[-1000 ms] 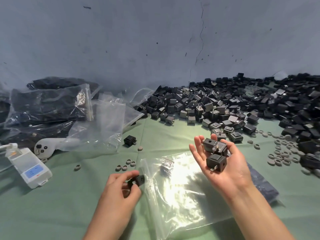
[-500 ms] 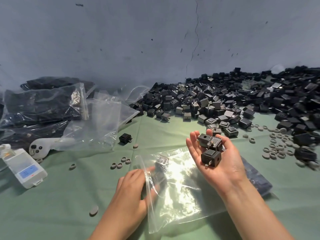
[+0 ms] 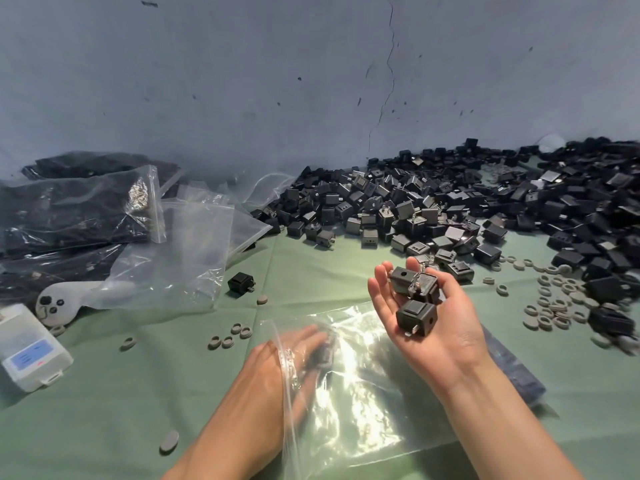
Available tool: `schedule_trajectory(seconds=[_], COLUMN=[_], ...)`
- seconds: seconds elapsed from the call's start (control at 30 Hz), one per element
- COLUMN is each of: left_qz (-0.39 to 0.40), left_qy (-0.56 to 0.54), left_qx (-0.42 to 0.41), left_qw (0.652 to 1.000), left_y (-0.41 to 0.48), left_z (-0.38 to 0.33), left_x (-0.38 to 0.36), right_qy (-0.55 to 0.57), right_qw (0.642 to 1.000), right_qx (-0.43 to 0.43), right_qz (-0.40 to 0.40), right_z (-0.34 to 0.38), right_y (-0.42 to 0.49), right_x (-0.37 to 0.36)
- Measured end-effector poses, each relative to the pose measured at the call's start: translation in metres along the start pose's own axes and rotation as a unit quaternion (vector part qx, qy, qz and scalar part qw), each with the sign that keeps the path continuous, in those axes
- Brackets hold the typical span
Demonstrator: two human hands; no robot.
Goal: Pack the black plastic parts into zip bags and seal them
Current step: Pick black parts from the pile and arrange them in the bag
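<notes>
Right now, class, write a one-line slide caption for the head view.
Left hand inside a clear zip bag while the right hand cradles black plastic parts beside the heap.

From here the parts (image 3: 450,209) are black, the desk (image 3: 104,427) plain green, the rings (image 3: 550,308) grey, the zip bag (image 3: 363,410) clear, and the box (image 3: 20,327) white with a blue label (image 3: 29,356).

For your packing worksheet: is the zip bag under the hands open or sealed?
Open: the left hand is inside the zip bag.
</notes>
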State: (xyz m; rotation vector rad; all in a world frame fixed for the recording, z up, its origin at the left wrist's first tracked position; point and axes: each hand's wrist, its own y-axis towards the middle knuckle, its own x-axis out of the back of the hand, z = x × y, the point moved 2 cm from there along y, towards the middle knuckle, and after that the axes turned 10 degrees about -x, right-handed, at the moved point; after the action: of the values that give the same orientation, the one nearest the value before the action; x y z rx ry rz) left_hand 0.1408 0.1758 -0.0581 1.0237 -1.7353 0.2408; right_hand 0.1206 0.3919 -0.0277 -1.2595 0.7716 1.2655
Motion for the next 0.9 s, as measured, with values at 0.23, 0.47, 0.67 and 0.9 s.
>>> schedule_trajectory(seconds=[0.23, 0.47, 0.67, 0.9], left_qz=[-0.049, -0.08, -0.294, -0.207], left_qy=[-0.003, 0.006, 0.012, -0.104], left_qx=[0.064, 0.11, 0.181, 0.076], left_qw=[0.997, 0.991, 0.938, 0.97], left_y=[0.013, 0.01, -0.022, 0.0], left_z=[-0.007, -0.013, -0.004, -0.075], left_x=[-0.007, -0.007, 0.032, 0.003], right_qy=[0.001, -0.012, -0.025, -0.081], right_qw=[1.0, 0.999, 0.998, 0.994], right_qx=[-0.015, -0.033, -0.054, -0.066], right_qz=[-0.003, -0.017, -0.014, -0.008], right_z=[-0.004, -0.011, -0.025, -0.061], right_y=[0.011, 0.012, 0.0, -0.01], right_x=[-0.005, -0.003, -0.001, -0.001])
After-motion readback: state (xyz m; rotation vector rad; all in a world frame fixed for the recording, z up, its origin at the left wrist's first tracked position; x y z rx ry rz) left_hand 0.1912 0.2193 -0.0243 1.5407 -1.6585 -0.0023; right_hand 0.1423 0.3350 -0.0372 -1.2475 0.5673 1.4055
